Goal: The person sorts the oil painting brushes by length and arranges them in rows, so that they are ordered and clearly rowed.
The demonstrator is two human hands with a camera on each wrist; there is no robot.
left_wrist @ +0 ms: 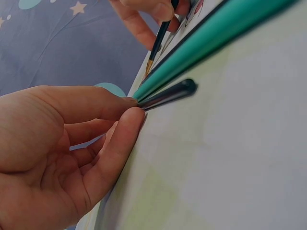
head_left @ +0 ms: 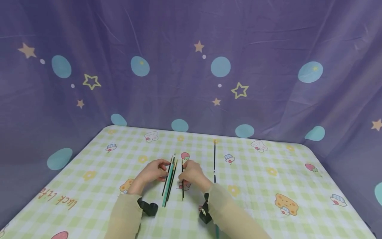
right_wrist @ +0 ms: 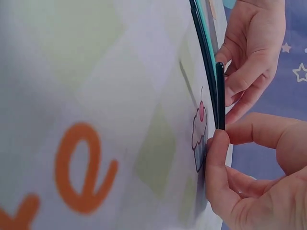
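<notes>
A group of thin paintbrushes (head_left: 169, 186), several with dark handles and one thicker with a teal handle (left_wrist: 201, 45), lies on the table left of centre. At their left side my left hand (head_left: 153, 171) pinches a dark-handled paintbrush (left_wrist: 170, 93) between thumb and index finger, right beside the teal one. Just right of the group, my right hand (head_left: 192, 174) grips another dark paintbrush (right_wrist: 220, 91) between thumb and index finger. That brush has a golden-brown tip (left_wrist: 149, 66) and stands apart from the group.
Further right, a dark paintbrush (head_left: 214, 156) lies lengthwise, with another dark brush (head_left: 215, 178) below it, partly hidden by the right arm. A teal handle (head_left: 217, 230) shows near the front edge. A checkered cloth (head_left: 253, 205) covers the table; a purple curtain (head_left: 179, 83) hangs behind.
</notes>
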